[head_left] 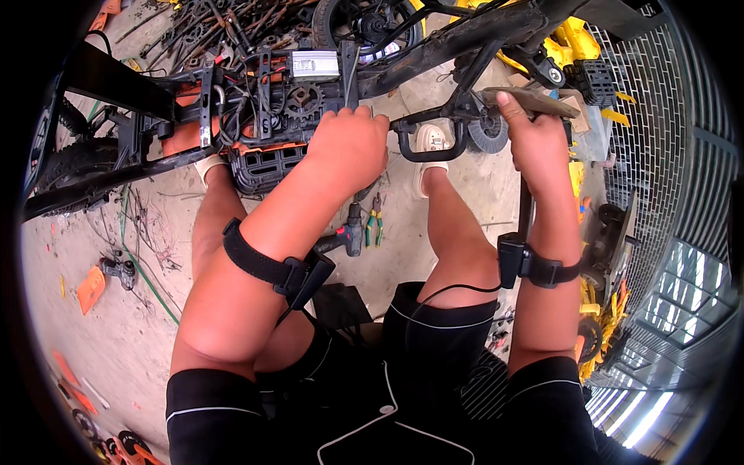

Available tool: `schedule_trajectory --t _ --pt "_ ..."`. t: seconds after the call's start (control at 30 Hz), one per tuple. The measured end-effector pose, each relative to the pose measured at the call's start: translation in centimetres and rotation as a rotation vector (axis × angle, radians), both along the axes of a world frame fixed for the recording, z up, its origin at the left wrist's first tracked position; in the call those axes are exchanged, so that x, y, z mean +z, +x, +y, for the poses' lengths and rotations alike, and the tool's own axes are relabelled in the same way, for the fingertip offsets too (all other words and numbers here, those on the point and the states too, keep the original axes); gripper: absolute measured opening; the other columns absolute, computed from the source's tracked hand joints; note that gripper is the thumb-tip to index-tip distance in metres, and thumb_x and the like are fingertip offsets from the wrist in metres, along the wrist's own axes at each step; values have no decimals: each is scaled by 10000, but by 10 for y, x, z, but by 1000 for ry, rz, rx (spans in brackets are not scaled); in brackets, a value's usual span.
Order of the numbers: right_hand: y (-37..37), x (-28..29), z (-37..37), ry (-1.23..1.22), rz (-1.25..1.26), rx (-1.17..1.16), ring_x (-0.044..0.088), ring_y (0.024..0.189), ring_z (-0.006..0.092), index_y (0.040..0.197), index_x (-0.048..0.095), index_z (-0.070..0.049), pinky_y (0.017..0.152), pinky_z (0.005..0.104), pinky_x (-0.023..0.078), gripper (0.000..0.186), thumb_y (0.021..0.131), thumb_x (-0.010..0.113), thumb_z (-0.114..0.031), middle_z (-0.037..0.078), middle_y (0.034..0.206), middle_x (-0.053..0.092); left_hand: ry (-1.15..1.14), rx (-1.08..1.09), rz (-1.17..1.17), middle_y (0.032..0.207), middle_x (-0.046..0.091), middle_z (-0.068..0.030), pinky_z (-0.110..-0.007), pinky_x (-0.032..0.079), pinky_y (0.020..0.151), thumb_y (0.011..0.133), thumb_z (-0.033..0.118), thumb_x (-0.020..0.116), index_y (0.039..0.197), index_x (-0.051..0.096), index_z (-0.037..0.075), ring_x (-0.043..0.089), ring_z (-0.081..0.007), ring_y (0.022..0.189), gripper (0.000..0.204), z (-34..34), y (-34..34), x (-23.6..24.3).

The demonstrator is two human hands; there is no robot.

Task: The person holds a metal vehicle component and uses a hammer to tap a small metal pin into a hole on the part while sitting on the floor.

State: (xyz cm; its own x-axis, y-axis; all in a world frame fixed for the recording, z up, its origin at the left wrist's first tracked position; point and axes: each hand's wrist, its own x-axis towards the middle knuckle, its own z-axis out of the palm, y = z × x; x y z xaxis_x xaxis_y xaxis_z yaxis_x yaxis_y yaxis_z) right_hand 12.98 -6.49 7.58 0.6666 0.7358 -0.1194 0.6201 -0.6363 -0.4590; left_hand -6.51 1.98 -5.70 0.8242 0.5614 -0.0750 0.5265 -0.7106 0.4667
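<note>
My left hand (349, 147) is closed in a fist over the middle of a stripped scooter or e-bike frame (434, 58). A flat grey metal bar (350, 74) stands out from the top of that fist, across the frame. On the right, my right hand (540, 147) is wrapped round a tool with a long, flat brownish head (535, 101), thumb on top; most of its handle is hidden. Beside my left hand lie exposed wiring, a toothed sprocket (302, 101) and a silver box (315, 63). A black looped bracket (432, 143) sits between my hands.
Below the frame, a cordless drill (349, 232) and green-handled pliers (375, 221) lie on the concrete floor. Another power tool (118, 270) and an orange piece (91, 291) are at left. Metal scrap (209, 35) lies behind; yellow parts (573, 43) are heaped at right.
</note>
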Motion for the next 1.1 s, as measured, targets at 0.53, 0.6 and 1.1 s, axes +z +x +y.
schedule_trajectory --t 0.53,0.6,1.1 --pt "10 -9 -5 53 -14 87 697 873 280 1065 749 -27 792 368 525 359 946 685 -359 173 914 734 2 -61 7 1054 666 -157 -461 503 894 864 257 688 1117 651 42 653 -343 1025 334 -9 7 -6" --pt "8 -18 -4 42 -85 137 702 890 295 1064 747 -19 801 372 526 349 946 684 -342 187 940 740 -1 -70 16 1053 666 -157 -461 503 893 864 259 690 1120 651 43 653 -343 1025 337 -10 4 -8" --pt "-1 -7 -4 86 -52 90 706 945 315 1066 740 -11 840 389 523 335 945 689 -319 188 971 742 -12 -87 39 1082 673 -150 -445 496 902 896 200 615 1133 661 46 662 -325 1033 286 -8 7 1"
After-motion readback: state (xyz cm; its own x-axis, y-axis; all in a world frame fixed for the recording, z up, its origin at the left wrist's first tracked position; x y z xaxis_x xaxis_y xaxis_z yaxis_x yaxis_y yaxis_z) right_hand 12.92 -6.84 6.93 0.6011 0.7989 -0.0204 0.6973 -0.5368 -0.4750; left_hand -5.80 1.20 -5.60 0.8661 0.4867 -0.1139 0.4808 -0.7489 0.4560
